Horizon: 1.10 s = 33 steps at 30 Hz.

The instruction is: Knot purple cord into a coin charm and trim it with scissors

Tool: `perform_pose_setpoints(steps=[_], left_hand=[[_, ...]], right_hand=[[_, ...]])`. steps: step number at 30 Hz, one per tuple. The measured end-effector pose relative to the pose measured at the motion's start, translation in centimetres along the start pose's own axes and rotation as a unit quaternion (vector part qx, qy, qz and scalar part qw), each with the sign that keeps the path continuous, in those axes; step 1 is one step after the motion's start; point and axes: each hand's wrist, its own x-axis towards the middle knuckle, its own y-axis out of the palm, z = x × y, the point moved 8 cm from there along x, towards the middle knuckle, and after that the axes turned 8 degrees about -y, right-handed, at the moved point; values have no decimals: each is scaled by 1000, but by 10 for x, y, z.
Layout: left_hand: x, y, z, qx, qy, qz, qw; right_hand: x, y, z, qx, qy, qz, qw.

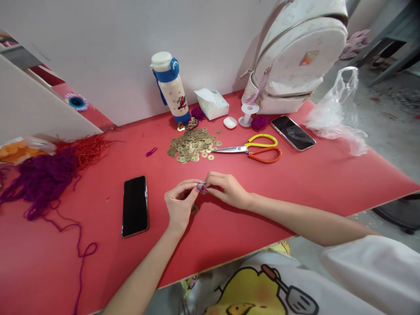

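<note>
My left hand (180,203) and my right hand (228,190) meet over the front middle of the red table, fingertips pinched together. Between them is a small greyish coin wound with purple yarn (201,188), mostly covered by the fingers. Another brass coin (194,209) shows just beneath my left hand. Beyond my hands lies a heap of brass coins with holes in the middle (193,142). Scissors (247,148) with one yellow and one orange handle rest with their tips by the heap.
A black-screened phone (135,205) lies to the left, another phone (293,132) at right. Purple yarn (49,175) and red yarn (92,148) pile at far left. Behind stand a bottle (170,87), tissue pack (213,105), spool (248,114), backpack (295,65) and plastic bag (337,116).
</note>
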Motion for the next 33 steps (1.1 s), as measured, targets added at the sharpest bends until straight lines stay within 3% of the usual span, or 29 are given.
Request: perform_pose_setpoints(steps=[5, 10, 18, 23, 33], left_hand=[[-5, 0, -17, 77, 76, -37, 993], [-4, 2, -17, 90, 66, -47, 993], [5, 7, -11, 165, 68, 15, 984], [9, 8, -7, 166, 55, 36, 984], [7, 17, -11, 184, 63, 81, 978]], right_hand=[[-2, 0, 10, -94, -30, 2, 995], [-1, 1, 21, -165, -85, 12, 983], [2, 0, 26, -285, -142, 31, 947], [3, -10, 22, -246, -119, -6, 962], [4, -33, -4, -99, 5, -107, 989]])
